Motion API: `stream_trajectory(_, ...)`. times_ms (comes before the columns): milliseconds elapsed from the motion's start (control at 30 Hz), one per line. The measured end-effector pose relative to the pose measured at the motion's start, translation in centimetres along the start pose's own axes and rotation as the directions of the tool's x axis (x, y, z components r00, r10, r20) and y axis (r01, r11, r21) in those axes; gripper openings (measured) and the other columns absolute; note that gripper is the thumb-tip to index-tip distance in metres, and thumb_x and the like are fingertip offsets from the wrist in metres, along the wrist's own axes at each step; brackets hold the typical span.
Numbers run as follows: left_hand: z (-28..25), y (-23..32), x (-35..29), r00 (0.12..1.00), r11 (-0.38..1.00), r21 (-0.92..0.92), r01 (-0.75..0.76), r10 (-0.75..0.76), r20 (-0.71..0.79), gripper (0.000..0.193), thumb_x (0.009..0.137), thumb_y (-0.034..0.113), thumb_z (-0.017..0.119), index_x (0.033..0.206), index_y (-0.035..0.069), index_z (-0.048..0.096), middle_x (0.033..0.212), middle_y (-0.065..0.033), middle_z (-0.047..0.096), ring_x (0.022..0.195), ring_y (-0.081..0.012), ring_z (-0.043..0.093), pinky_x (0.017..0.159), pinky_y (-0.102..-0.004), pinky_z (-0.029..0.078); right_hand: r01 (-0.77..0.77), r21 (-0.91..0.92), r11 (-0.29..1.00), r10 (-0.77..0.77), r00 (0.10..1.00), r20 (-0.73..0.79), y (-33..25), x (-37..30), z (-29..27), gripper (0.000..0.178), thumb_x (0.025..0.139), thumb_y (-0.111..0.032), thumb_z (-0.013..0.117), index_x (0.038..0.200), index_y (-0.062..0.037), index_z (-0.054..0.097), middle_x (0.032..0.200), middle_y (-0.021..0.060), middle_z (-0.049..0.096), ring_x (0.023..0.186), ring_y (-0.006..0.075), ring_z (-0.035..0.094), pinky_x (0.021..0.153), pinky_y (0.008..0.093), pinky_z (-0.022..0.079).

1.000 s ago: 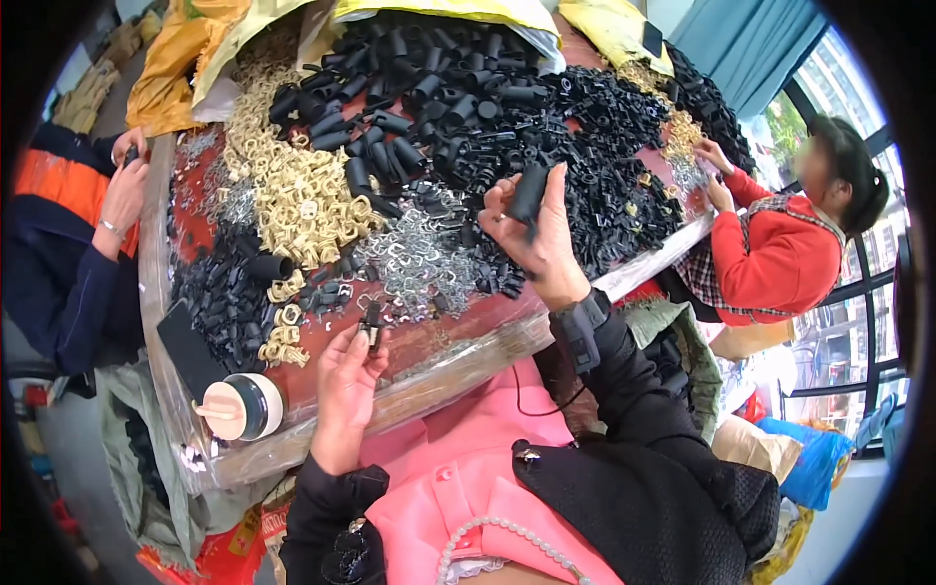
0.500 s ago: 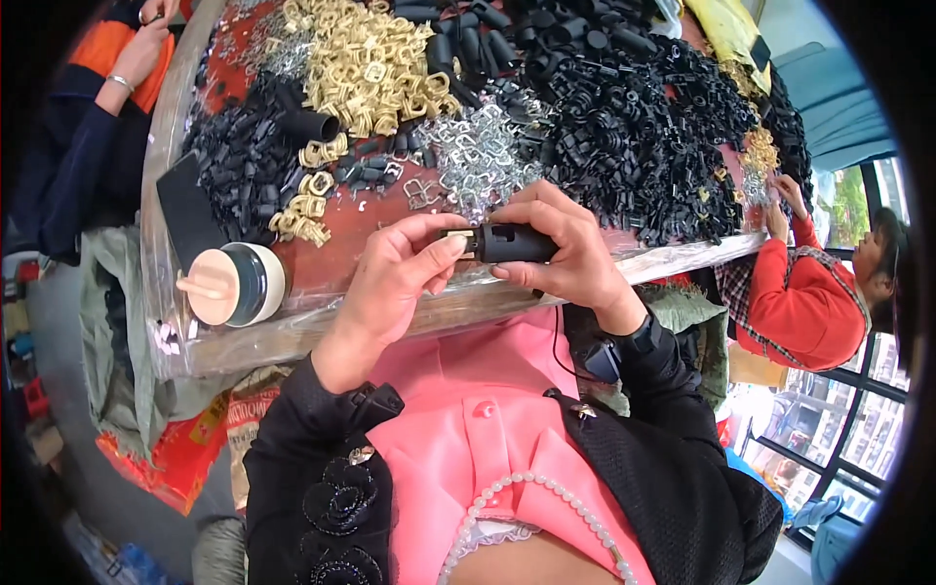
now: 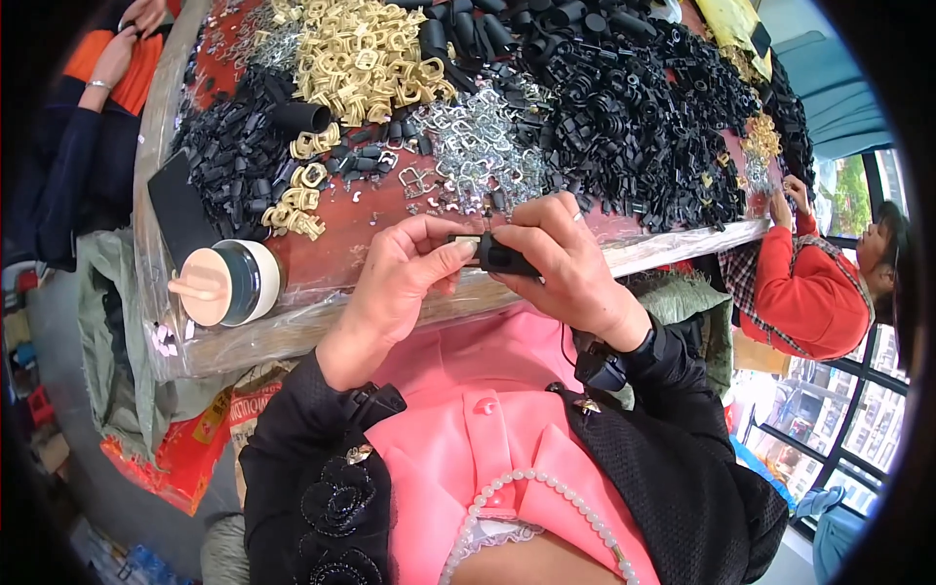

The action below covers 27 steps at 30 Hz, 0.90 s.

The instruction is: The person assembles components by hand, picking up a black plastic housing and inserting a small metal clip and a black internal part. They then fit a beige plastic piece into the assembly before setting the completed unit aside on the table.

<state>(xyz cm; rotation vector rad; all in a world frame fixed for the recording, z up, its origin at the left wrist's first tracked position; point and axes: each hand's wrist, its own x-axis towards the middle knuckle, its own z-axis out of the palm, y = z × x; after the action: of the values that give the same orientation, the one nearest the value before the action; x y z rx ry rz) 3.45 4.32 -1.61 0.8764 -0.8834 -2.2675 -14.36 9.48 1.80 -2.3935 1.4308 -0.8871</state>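
Near the table's front edge, my two hands meet over a small black assembly. My right hand is closed round a black plastic cylinder with a cut-out in its side. A smaller black and pale gold piece sits at the cylinder's left end, and my left hand pinches it between thumb and fingers. The two pieces touch; whether they are joined is hidden by my fingertips. Just beyond my hands lie loose silver wire loops.
Piles of gold frames, black tubes and black plastic parts cover the red table. A lidded jar stands front left beside a black flat piece. Co-workers sit at left and right.
My right hand has turned over the cylinder, its fingers shifting closer to the left hand. More of the cylinder is now covered. The left hand keeps its pinch.
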Motion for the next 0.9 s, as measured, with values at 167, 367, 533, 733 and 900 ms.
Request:
stream_trajectory(167, 0.5, 0.1, -0.3, 0.997, 0.985, 0.157, -0.076, 0.072, 0.025, 0.020, 0.074, 0.010, 0.063, 0.089, -0.001, 0.055, 0.070, -0.0013, 0.056, 0.055, -0.0045, 0.048, 0.048, -0.0169, 0.039, -0.080, 0.121, 0.989, 0.089, 0.993, -0.075, -0.2, -0.7, 0.8, 0.048, 0.050, -0.004, 0.072, 0.093, -0.0026, 0.050, 0.088, 0.0116, 0.047, 0.079, 0.0274, 0.047, 0.067, 0.0335, 0.040)
stream_trajectory(367, 0.4, 0.2, 0.3, 0.999, 0.960, 0.279, 0.017, -0.003, -0.051, 0.033, 0.074, 0.013, 0.062, 0.102, -0.002, 0.052, 0.083, -0.0043, 0.057, 0.067, -0.0076, 0.053, 0.058, -0.0195, 0.044, -0.185, 0.180, 0.966, 0.204, 0.974, -0.093, 0.0, -0.9, 2.4, 0.047, 0.054, -0.007, 0.072, 0.096, -0.0023, 0.050, 0.090, 0.0129, 0.046, 0.080, 0.0271, 0.047, 0.068, 0.0343, 0.040)
stream_trajectory(533, 0.9, -0.7, 0.2, 0.962, 0.894, 0.368, -0.257, 0.271, 0.013, 0.049, 0.075, 0.010, 0.061, 0.116, -0.006, 0.039, 0.091, -0.0074, 0.055, 0.078, -0.0100, 0.053, 0.071, -0.0219, 0.044, -0.249, 0.299, 0.921, 0.278, 0.959, -0.056, 0.3, -0.7, 2.7, 0.054, 0.058, -0.013, 0.071, 0.105, -0.0013, 0.047, 0.097, 0.0153, 0.046, 0.089, 0.0282, 0.047, 0.075, 0.0347, 0.040)
stream_trajectory(733, 0.7, -0.7, 0.3, 0.967, 0.953, 0.190, -0.237, 0.213, 0.139, 0.072, 0.074, 0.005, 0.062, 0.128, -0.004, 0.016, 0.105, -0.0108, 0.048, 0.092, -0.0140, 0.050, 0.081, -0.0248, 0.040, -0.108, 0.571, 0.814, 0.072, 0.994, 0.085, 1.8, -0.4, 1.1, 0.070, 0.064, -0.036, 0.066, 0.117, -0.0007, 0.038, 0.108, 0.0174, 0.044, 0.102, 0.0304, 0.043, 0.086, 0.0375, 0.033)
stream_trajectory(900, 1.4, -1.4, -0.3, 0.968, 0.982, 0.035, -0.188, 0.179, 0.177, 0.082, 0.070, 0.001, 0.064, 0.130, -0.003, 0.006, 0.114, -0.0130, 0.043, 0.098, -0.0162, 0.047, 0.083, -0.0258, 0.040, -0.084, 0.724, 0.685, -0.093, 0.975, 0.201, 1.7, -0.4, 0.5, 0.086, 0.063, -0.057, 0.058, 0.122, 0.0002, 0.032, 0.116, 0.0177, 0.040, 0.107, 0.0314, 0.040, 0.091, 0.0399, 0.028)
